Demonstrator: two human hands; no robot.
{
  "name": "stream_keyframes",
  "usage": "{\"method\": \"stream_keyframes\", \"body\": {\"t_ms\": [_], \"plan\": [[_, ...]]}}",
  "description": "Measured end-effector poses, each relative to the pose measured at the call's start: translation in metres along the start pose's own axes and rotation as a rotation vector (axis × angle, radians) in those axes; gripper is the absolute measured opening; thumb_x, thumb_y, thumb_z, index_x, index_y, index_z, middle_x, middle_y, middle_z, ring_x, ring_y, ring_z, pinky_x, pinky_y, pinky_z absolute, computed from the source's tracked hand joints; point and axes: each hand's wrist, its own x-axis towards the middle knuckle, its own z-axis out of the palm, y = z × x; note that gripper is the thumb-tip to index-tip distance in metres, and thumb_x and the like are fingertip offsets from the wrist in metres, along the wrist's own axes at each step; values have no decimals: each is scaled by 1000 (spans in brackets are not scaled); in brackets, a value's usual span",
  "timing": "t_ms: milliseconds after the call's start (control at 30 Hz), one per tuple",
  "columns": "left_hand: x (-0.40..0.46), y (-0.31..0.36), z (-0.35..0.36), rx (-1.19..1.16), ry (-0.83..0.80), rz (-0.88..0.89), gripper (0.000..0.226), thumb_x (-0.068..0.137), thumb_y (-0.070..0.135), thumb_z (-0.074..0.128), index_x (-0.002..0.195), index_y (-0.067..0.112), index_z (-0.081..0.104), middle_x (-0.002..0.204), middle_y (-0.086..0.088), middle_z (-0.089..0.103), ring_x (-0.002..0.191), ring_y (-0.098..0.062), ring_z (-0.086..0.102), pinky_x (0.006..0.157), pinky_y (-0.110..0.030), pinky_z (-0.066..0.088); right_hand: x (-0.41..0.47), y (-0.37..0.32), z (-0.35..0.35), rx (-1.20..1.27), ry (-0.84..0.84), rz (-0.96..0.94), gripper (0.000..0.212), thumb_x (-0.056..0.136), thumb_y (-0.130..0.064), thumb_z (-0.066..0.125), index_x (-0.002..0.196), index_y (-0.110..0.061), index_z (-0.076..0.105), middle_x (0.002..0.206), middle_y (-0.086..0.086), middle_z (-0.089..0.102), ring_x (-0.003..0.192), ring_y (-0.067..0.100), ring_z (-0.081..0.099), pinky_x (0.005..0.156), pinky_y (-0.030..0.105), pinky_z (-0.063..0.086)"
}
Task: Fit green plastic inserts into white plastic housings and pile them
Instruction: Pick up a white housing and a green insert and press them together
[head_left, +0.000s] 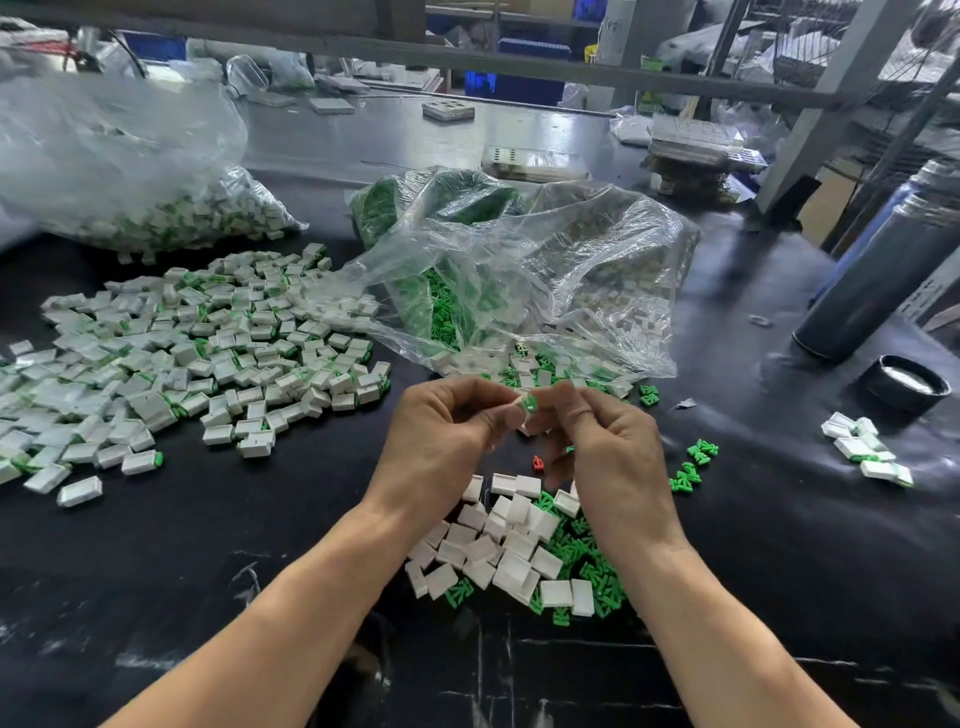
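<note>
My left hand (441, 431) and my right hand (608, 441) meet above the black table, fingertips together. Between them sits a green insert (530, 402), pinched by my right fingers against a white housing (515, 404) that my left fingers pinch; the housing is mostly hidden. Below my hands lies a heap of loose white housings (498, 545) mixed with loose green inserts (597, 571). A wide pile of fitted housings (197, 353) spreads over the left of the table.
An open clear bag (519, 280) spilling green inserts and white housings lies just beyond my hands. Another bag of fitted parts (130, 171) sits far left. A red piece (538, 462), a dark cylinder (878, 280), a black lid (906, 387) and a few housings (865, 452) lie right.
</note>
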Motion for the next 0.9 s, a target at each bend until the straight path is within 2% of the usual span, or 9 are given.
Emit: {"method": "stream_keyframes", "body": {"t_ms": [133,233,400,467,533,567,633,833,900], "plan": [[-3,0,2,-21,-33,26,7,86,24,81,92,23,78,93,-4,77,96,-25,72,93,-44,57,0,-2,4,118,-102,144,65,104,-58,40,80,-9,76,69,13,66,49,21,49,38,25,33],[-5,1,7,-60,-74,27,14,84,26,81,96,20,77,97,-14,76,98,-36,71,96,-56,55,-3,-1,9,124,-148,178,69,102,-66,36,76,-11,69,63,8,61,45,15,47,37,22,31],[-9,2,15,-160,-149,0,17,89,13,76,102,2,72,85,-22,73,69,-29,69,68,-40,62,-2,5,12,158,-121,169,65,107,-59,35,84,-11,72,52,-2,47,43,11,40,36,19,29],[-9,3,17,-179,-158,-1,16,91,8,74,103,-1,70,88,-25,73,70,-24,72,63,-31,60,-2,7,13,157,-112,134,61,103,-59,37,82,-19,77,53,-8,56,45,7,52,40,19,39],[-10,2,19,-175,-156,15,15,92,7,73,103,-2,70,91,-25,73,73,-20,74,64,-26,59,2,12,16,100,-86,104,59,96,-61,36,89,-20,79,74,-1,77,71,12,75,64,32,58],[-10,1,20,-170,-145,24,15,92,8,73,102,-1,70,91,-24,73,75,-19,74,65,-25,59,3,15,17,63,-62,94,61,93,-63,35,92,-21,79,87,6,79,86,21,77,80,42,60],[-12,-2,23,-144,-118,42,12,92,12,75,100,4,72,92,-22,74,79,-20,74,68,-25,59,5,17,20,-15,-8,84,70,87,-68,32,95,-15,78,97,11,78,98,29,75,93,52,56],[-15,-5,26,-109,-71,54,6,91,21,78,95,16,76,89,-12,77,89,-35,74,79,-43,64,4,17,21,-160,92,31,64,92,-57,27,86,-13,73,86,8,74,87,28,72,83,51,58],[-16,-4,26,-120,-66,44,5,90,19,79,93,16,76,89,-11,78,90,-35,74,79,-40,64,3,15,21,-163,87,18,64,94,-54,26,83,-12,74,83,7,75,85,28,73,81,49,58]]}}
